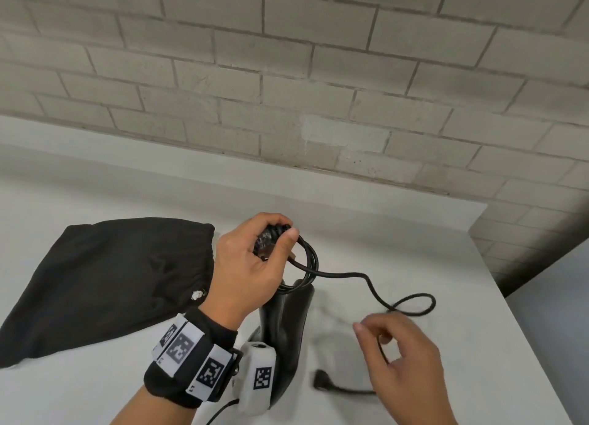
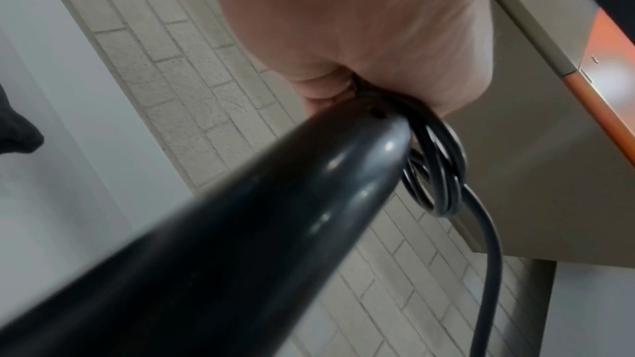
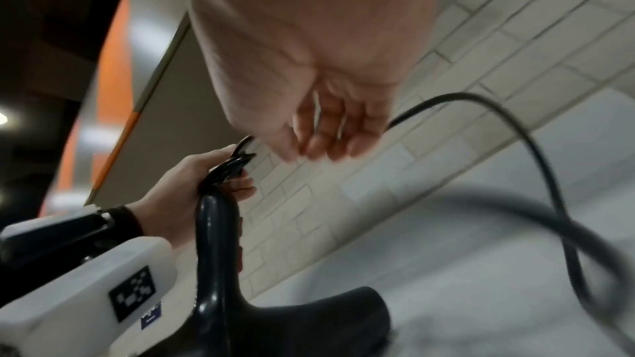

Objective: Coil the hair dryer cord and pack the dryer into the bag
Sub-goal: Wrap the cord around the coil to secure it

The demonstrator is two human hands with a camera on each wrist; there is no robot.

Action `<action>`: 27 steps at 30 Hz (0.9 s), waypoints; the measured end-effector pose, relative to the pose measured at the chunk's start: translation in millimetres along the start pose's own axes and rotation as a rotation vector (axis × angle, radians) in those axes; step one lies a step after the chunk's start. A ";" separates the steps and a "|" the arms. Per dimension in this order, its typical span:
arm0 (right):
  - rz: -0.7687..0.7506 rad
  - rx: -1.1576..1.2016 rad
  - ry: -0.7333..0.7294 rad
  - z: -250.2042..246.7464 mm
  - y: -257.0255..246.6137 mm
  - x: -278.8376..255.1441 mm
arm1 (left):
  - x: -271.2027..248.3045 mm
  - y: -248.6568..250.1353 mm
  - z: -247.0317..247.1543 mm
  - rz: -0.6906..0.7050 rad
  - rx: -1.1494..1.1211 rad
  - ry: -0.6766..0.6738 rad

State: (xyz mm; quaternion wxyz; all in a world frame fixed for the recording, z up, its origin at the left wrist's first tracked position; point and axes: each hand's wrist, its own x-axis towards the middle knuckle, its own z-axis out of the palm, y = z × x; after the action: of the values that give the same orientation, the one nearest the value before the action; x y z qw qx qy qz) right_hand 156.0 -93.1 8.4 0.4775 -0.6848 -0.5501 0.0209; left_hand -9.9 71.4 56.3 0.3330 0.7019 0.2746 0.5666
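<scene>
Left of the dryer: bag, flat, unfilled. At its handle top our left hand grips gathered cord loops, keeping the coil intact. Right of it: slack cord, plug; our right hand hovers loosely curled, holding nothing.

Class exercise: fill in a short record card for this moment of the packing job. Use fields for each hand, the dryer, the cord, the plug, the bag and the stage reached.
Left hand: grips several cord loops above the dryer handle
Right hand: fingers loosely curled, holding nothing, above the loose cord
Hair dryer: black, handle up, on the white table
Cord: partly coiled; the rest trails over the table
Plug: on the table near the dryer
Bag: black cloth, flat, left of the dryer
Stage: coiling unfinished; dryer not yet bagged
</scene>
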 end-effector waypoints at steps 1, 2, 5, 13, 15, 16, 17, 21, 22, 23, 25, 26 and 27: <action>-0.075 -0.004 0.102 2.8 -10.7 4.7 | -0.6 1.0 1.3 0.004 0.002 -0.006; -0.128 -0.003 0.174 5.3 -20.2 9.9 | -1.2 1.9 2.4 0.010 0.007 -0.012; -0.206 -0.020 0.088 12.8 -35.5 26.9 | -2.6 4.5 4.2 0.034 0.032 -0.020; -0.395 -0.027 -0.121 0.2 -47.8 69.2 | -1.6 3.9 -0.1 0.076 0.045 -0.017; -0.446 -0.030 -0.085 -7.9 -54.5 82.6 | -2.4 5.2 0.1 0.084 0.017 -0.041; -0.453 -0.014 -0.075 -11.2 -58.9 89.3 | -3.1 6.3 0.6 0.092 0.001 -0.058; -0.451 0.012 -0.070 -13.7 -63.3 95.6 | -3.8 7.5 1.3 0.104 -0.014 -0.079; -0.347 0.158 -0.080 -14.0 -75.9 113.2 | -6.7 11.5 3.5 0.135 -0.089 -0.145; -0.291 0.216 -0.090 -11.8 -76.6 115.8 | -7.1 11.7 3.0 0.136 -0.107 -0.158; -0.226 0.281 -0.101 -8.8 -76.3 118.2 | -7.3 11.9 2.4 0.141 -0.114 -0.171; -0.108 0.384 -0.121 -1.9 -72.1 120.9 | -6.9 12.3 1.0 0.152 -0.096 -0.186; -0.055 0.422 -0.128 2.0 -69.3 120.9 | -6.5 12.2 0.5 0.152 -0.087 -0.185; -0.001 0.462 -0.135 6.3 -66.8 119.7 | -6.2 11.3 0.3 0.152 -0.083 -0.181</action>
State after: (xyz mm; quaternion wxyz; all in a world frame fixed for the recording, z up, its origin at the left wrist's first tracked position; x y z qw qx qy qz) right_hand 150.6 -0.6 109.7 0.5838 -0.5541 -0.5615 0.1918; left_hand -10.8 59.5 61.2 0.3412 0.7546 0.1660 0.5354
